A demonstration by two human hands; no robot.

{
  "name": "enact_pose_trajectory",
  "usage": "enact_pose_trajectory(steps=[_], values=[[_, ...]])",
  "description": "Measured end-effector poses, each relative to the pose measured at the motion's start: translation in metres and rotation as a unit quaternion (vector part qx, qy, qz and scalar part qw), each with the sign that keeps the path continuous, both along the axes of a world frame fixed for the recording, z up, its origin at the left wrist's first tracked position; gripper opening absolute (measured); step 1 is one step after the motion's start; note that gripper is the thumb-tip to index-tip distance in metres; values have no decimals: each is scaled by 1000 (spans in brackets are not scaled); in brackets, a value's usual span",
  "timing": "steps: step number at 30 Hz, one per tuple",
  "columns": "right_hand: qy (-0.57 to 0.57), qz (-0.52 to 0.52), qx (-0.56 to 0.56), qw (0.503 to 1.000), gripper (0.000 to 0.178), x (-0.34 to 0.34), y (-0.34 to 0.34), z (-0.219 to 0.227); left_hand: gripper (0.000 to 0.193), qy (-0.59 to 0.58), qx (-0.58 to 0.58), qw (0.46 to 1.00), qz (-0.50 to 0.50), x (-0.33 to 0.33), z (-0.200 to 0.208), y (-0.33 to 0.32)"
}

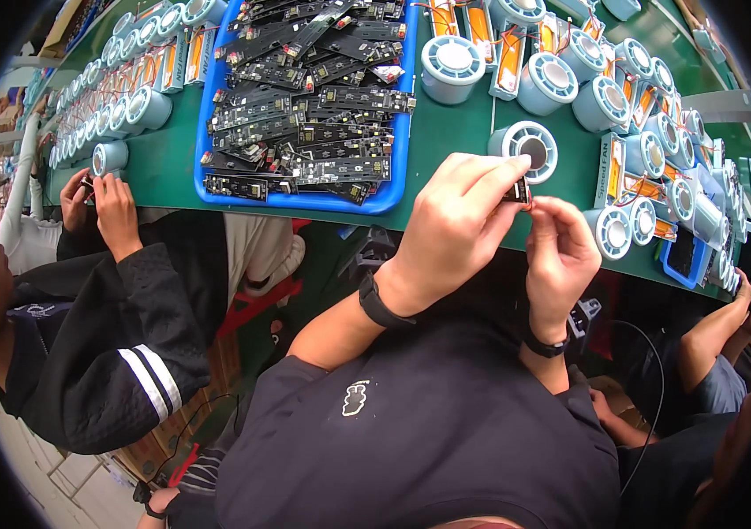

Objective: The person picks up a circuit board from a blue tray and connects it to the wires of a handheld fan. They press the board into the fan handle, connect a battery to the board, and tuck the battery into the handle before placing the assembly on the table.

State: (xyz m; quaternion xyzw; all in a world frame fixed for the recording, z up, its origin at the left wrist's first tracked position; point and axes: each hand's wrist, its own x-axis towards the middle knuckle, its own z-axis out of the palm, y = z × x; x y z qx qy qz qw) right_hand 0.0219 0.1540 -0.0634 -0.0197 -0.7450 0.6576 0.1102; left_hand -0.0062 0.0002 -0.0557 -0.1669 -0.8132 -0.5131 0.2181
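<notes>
My left hand (459, 212) is closed, its thumb and fingers pinching a small black circuit board (518, 190). Close beside it, my right hand (560, 256) is closed in a pinch at the board's lower end, where thin reddish wires (530, 206) show between the fingertips. Most of the board is hidden by my left fingers. Just beyond my fingers, a light blue round fan housing (510, 139) with a dark centre lies on the green table (446, 132), partly covered by my left hand.
A blue tray (305, 203) heaped with black circuit boards (340, 169) stands left of my hands. Rows of light blue fan housings (547, 84) and orange-fronted parts (509, 62) fill the right side. At left, a co-worker's hands (115, 212) work by another housing (109, 159).
</notes>
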Motion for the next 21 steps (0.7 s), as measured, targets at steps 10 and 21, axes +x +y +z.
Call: enact_pose_trajectory(steps=[10,21], values=[[108,-85,-56,989,13,-29,-10,10,44,-94,18,995,-25,14,17,-7],[211,121,314,918,21,-7,12,10,35,-235,100,963,-81,19,12,-14]])
